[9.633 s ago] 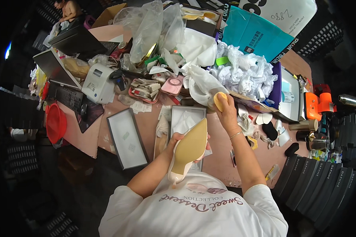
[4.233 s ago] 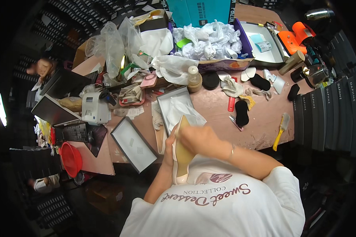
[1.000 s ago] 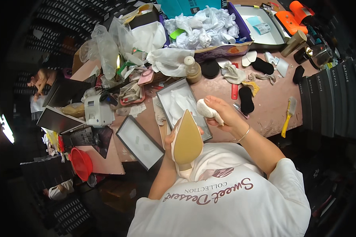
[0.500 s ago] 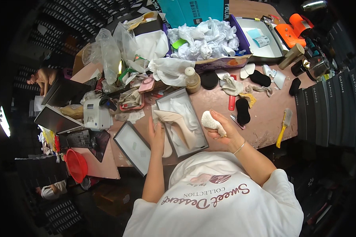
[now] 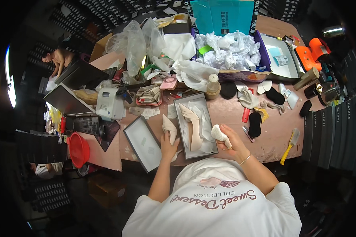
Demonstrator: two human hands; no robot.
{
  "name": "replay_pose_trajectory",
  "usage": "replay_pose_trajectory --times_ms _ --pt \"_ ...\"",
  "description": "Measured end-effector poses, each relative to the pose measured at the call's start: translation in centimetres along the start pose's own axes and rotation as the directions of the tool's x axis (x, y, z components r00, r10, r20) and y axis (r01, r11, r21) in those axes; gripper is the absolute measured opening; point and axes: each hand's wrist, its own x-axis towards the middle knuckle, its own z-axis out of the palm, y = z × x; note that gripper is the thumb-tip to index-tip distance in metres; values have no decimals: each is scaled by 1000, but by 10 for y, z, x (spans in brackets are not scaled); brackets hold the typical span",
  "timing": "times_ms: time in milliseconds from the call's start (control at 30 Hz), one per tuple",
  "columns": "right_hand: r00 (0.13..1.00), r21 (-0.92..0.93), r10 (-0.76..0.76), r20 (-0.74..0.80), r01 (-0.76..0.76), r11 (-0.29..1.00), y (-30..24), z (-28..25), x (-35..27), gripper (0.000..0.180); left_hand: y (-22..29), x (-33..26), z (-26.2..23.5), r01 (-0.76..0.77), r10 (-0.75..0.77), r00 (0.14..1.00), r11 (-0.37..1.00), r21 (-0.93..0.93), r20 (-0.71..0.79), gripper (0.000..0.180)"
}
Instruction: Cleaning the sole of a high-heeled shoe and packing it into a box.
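Note:
Beside the open shoe box (image 5: 213, 143), my left hand (image 5: 169, 147) has its fingers around a beige pointed shoe (image 5: 169, 127), partly covering it. Another beige shoe, a high-heeled pump (image 5: 195, 134), lies in the box on white tissue paper (image 5: 205, 122). My right hand (image 5: 234, 141) grips a bunched white cloth (image 5: 220, 134) just off the box's right side. Left of my left hand lies the grey-edged box lid (image 5: 141, 143), its inside facing up.
A purple box of crumpled white paper (image 5: 229, 49) stands at the back. A dark brush (image 5: 255, 124) and a yellow-handled brush (image 5: 290, 147) lie to the right. Dark shoe boxes (image 5: 324, 134) line the right edge. At left are a white printer (image 5: 109, 103), a keyboard and a red basin (image 5: 79, 150).
My left hand has moved from the pump at the box to the other shoe beside it. The pump now rests inside the box. My right hand still holds the white cloth.

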Motion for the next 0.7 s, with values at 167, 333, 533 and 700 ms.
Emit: replay_pose_trajectory --times_ms 167,333,533,700 --pt "1000 -67 5 -9 -5 998 2 3 -6 20 -1 -11 -38 64 -44 988 988 -138 146 68" --pt "902 -560 -432 -3 356 748 -39 39 2 20 86 -36 -124 349 224 769 638 -687 599 61" --pt "894 -762 -394 215 405 504 -59 82 26 19 129 -58 -88 559 533 521 377 -738 667 76" --pt "837 -822 -438 329 482 303 -50 75 29 21 178 -47 -80 649 450 691 -40 -760 566 90"
